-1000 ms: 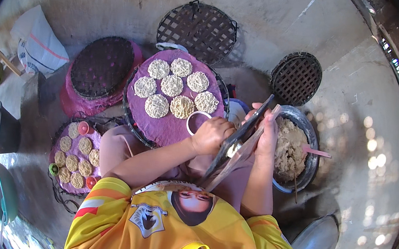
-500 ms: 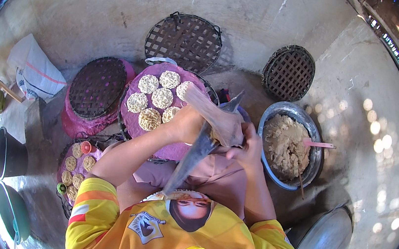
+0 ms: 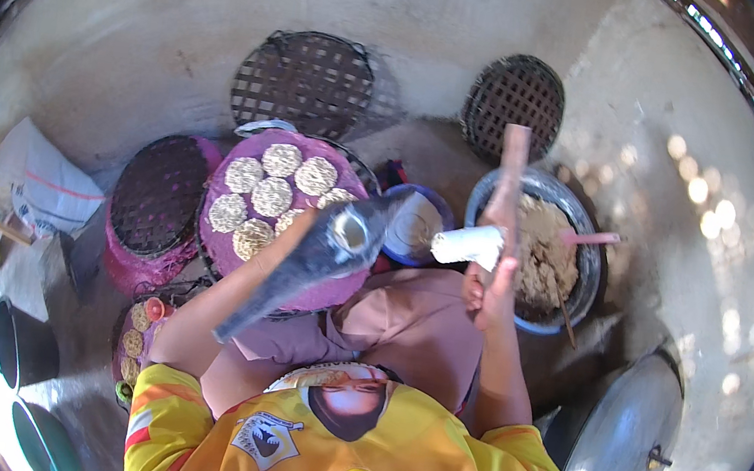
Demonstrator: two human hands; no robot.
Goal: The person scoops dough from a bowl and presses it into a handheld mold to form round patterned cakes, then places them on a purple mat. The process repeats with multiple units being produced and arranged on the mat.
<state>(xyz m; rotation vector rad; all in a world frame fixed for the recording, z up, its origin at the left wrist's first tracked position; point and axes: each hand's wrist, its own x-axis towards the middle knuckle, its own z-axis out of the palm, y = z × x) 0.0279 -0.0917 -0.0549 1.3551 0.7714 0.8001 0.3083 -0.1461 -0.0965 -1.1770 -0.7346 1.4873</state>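
My left hand (image 3: 295,228) grips the dark wooden body of a hand press (image 3: 283,273), tilted so its round hole faces up; most of its fingers are hidden behind the wood. In my right hand (image 3: 489,292) is the press's plunger (image 3: 509,181), a pale wooden bar with a white cylinder (image 3: 467,246) sticking out toward the left. The two press parts are apart. Behind my left hand, round nests of pale noodle-like strands (image 3: 271,196) lie on a purple cloth-covered tray (image 3: 230,147). A basin of lumpy beige dough (image 3: 544,256) stands beyond my right hand.
A pink-handled tool (image 3: 593,238) rests in the dough basin. Between tray and basin sits a blue-rimmed bowl (image 3: 442,208). Woven baskets (image 3: 301,85) lean on the wall. At right is a large metal lid (image 3: 629,441); at left are a white sack (image 3: 49,181) and buckets (image 3: 26,348).
The plunger has come out of the press body. My right hand has carried it toward the dough basin, while my left hand has moved left and tilted the body.
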